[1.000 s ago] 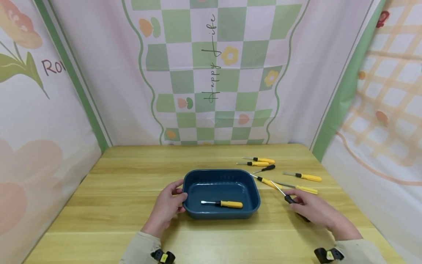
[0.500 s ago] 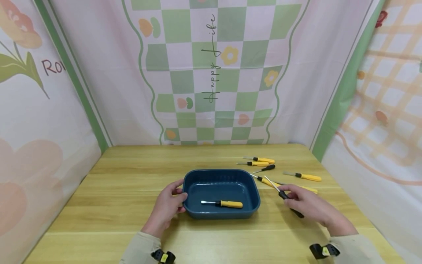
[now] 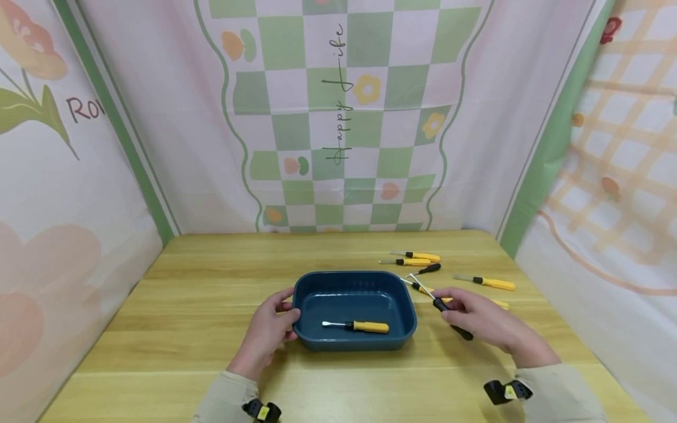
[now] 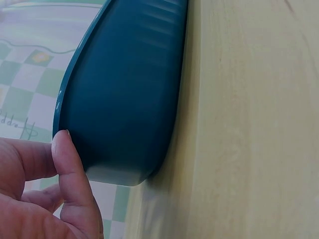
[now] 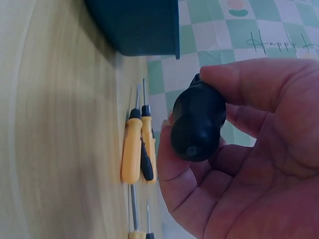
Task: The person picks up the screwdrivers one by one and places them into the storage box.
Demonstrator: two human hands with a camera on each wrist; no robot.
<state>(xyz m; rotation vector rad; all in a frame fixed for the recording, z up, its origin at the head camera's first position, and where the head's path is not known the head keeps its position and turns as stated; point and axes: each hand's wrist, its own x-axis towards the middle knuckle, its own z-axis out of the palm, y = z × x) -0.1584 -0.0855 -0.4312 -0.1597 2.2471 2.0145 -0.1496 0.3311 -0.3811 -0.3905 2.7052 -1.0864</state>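
Gripping: fingers of the right hand (image 3: pixel 483 317) curl round a black-handled, metal-shafted screwdriver (image 3: pixel 440 305) above the light wood-grain surface (image 3: pixel 185 329) | left hand (image 3: pixel 270 329) pinches the left end of a dark-blue rectangular box (image 3: pixel 354 346) | yellow-handled screwdriver (image 3: pixel 371 326) lies inside | loose yellow-and-black screwdrivers (image 3: pixel 496 284) lie rightward

The back cloth (image 3: pixel 211 147) bore "Happy Life" in dark script (image 3: pixel 339 97), running upward; the left cloth (image 3: pixel 42 188) bore "Ro" and a cut-off letter; the right-wrist view caught "Happy" and a cropped word.
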